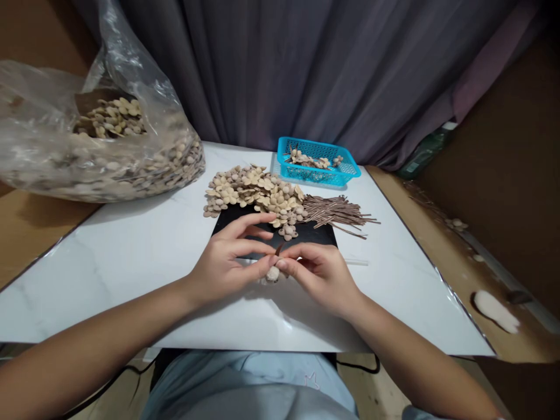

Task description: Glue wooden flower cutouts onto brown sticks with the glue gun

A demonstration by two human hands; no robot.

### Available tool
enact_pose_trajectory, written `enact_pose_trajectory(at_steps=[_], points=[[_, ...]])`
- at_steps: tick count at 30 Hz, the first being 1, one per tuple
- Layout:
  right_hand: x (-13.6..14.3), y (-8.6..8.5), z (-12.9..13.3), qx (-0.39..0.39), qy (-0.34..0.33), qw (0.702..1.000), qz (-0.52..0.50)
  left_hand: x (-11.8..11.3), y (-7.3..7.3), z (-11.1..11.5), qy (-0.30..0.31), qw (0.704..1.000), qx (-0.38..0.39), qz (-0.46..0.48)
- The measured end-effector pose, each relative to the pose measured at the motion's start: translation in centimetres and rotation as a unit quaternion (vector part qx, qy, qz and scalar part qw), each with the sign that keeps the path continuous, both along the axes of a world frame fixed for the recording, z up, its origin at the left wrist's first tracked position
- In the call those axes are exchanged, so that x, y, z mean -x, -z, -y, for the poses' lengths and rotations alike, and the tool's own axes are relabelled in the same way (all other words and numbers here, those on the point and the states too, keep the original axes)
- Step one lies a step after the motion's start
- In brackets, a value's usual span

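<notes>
My left hand (231,254) and my right hand (319,271) meet above the near edge of a black mat (231,217). Between their fingertips is a small pale flower piece (273,275) with a brown strip (279,249) standing up from it. Both thumbs and index fingers pinch it; the other left fingers are partly stretched out. Just beyond lies a loose flower piece (288,233), beside a heap of beige and grey-brown flower pieces (258,189). Brown strips (339,211) lie in a bundle right of the heap.
At the left, a large clear plastic bag (144,163) holds many flower pieces. A blue basket (319,175) with some pieces stands at the back of the white table (144,256). A green bottle (422,154) and a white object (496,311) are on the right.
</notes>
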State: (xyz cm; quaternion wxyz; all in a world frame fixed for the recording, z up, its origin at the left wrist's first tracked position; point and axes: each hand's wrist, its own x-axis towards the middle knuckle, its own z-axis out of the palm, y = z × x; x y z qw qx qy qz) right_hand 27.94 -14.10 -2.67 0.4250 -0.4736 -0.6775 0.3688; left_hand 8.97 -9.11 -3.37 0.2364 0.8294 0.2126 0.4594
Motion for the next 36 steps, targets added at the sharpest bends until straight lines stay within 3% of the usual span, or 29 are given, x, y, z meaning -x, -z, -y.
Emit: enact_pose_trajectory(at_steps=[4, 10, 20, 28, 32, 36], points=[[-0.16, 0.01, -0.14, -0.04, -0.001, 0.997, 0.061, 0.0, -0.01, -0.19, -0.006, 0.999, -0.037, -0.033], [-0.07, 0.0, -0.11, -0.029, -0.001, 0.998, 0.062, 0.12, 0.38, -0.35, -0.02, 0.994, -0.098, -0.054], [-0.36, 0.12, -0.03, 0.033, -0.002, 0.999, 0.007, 0.53, -0.31, -0.99, -0.064, 0.995, -0.073, 0.017], [-0.21, -0.26, -0.09, -0.054, -0.023, 0.995, 0.084, 0.27, 0.0, -0.64, -0.027, 0.982, -0.184, -0.036], [-0.18, -0.45, 0.08, -0.087, -0.023, 0.99, 0.111, 0.42, 0.29, -0.52, -0.068, 0.974, -0.209, -0.049], [-0.09, -0.52, 0.21, -0.084, -0.022, 0.991, 0.099, 0.65, 0.46, -0.54, -0.11, 0.946, -0.304, -0.036]])
